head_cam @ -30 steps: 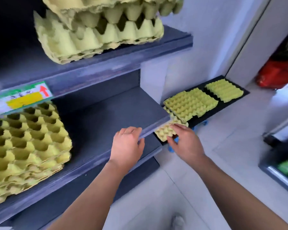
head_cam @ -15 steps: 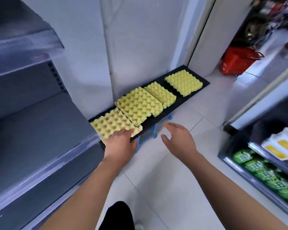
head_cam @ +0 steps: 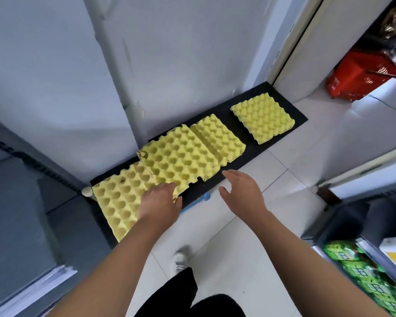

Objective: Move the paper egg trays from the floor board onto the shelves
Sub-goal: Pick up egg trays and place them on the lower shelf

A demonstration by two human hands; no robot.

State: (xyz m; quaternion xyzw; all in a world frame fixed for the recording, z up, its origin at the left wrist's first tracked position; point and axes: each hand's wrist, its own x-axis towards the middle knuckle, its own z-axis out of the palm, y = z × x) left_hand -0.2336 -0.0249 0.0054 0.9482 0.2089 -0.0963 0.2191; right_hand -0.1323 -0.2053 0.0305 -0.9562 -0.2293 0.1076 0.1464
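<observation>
At the far left I see the grey shelf (head_cam: 21, 213), cut off by the picture edge and holding nothing that I can see. Next to it the black floor board (head_cam: 236, 126) lies along the wall, and all the yellow paper egg trays are on it. The nearest tray (head_cam: 117, 202) is partly covered by the left hand (head_cam: 159, 202), which lies palm down with the fingers almost straight; the fingertips reach the corner of the second tray (head_cam: 181, 161), which overlaps the nearest one. I cannot tell if this second one is a single tray or a small stack. The third tray (head_cam: 217, 138) touches it. The right hand (head_cam: 242, 191) is spread open above the front edge of the board and holds nothing. The far tray (head_cam: 262, 121) sits apart. A red basket (head_cam: 361, 76) stands behind, half hidden. The green packages (head_cam: 364, 277) at the right carry print that is too blurred to read.
</observation>
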